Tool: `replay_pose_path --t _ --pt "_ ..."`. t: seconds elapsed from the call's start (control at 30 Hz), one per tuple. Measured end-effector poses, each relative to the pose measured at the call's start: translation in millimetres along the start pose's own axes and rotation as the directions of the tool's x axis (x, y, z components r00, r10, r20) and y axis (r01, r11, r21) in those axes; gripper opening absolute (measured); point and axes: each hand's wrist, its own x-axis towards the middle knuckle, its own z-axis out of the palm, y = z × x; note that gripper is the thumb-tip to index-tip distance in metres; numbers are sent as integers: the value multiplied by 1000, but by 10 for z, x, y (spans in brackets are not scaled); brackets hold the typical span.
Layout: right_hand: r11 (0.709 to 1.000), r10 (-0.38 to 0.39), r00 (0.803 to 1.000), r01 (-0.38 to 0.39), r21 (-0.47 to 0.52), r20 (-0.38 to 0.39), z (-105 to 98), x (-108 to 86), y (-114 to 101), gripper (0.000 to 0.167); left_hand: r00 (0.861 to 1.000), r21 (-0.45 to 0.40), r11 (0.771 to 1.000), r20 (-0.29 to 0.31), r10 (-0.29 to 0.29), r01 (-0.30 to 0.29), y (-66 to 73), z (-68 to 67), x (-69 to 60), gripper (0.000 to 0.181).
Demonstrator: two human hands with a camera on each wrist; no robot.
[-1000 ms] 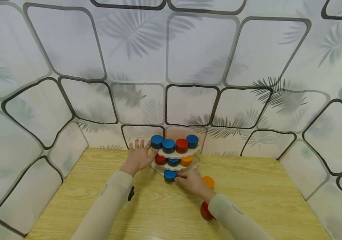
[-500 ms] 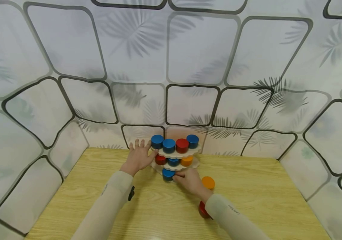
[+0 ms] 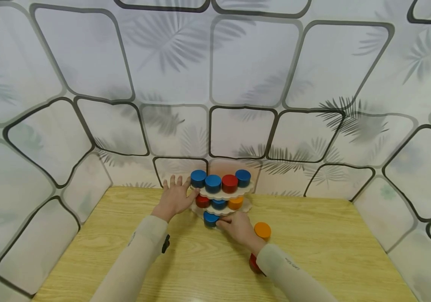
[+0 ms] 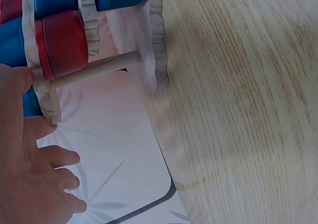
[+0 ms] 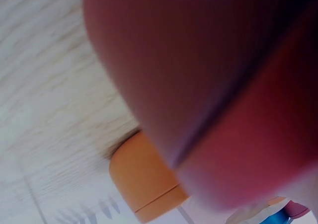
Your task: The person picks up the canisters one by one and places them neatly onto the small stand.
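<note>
A pale wooden tiered stand (image 3: pixel 223 212) with scalloped shelves stands by the back wall, bearing blue, red and orange round blocks. My left hand (image 3: pixel 174 197) is at its left side, fingers spread; in the left wrist view, the thumb and index finger of that hand (image 4: pixel 30 159) touch the upper shelf's edge (image 4: pixel 44 97). On the lowest shelf sits a blue round block (image 3: pixel 210 219). My right hand (image 3: pixel 239 228) pinches this block at its right side, fingers curled and fingertips partly hidden. The right wrist view does not show the right hand.
An orange round block (image 3: pixel 262 230) lies on the wooden table (image 3: pixel 313 251) right of my right hand. A red round block (image 3: pixel 254 263), partly behind my right sleeve, looms blurred in the right wrist view. Patterned panels (image 3: pixel 254 63) enclose the back and sides.
My right hand has shifted slightly left, and the blue block on the lowest shelf has slid left and a little farther in with it. The left hand has stayed in place.
</note>
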Motion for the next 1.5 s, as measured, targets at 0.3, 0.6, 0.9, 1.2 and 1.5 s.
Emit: replay_pose_path --t 0.3,0.6,0.9,1.2,1.5 --pt "999 -29 999 29 -21 -12 -52 -54 -10 10 1000 4 1000 3 -2 2 4 18 10 75" --pt "998 19 999 -17 54 -28 -200 -158 44 15 1000 3 1000 2 -1 1 20 7 -5 75" --pt "980 73 995 -84 180 64 -474 -389 149 37 1000 17 1000 -5 -3 3 7 22 -11 74" --pt "970 84 989 -109 218 119 -593 -606 254 44 1000 45 999 -26 12 -11 -21 46 -26 75" --pt "951 91 984 -132 280 154 -688 -802 339 47 1000 33 999 -23 10 -10 -17 59 -8 76"
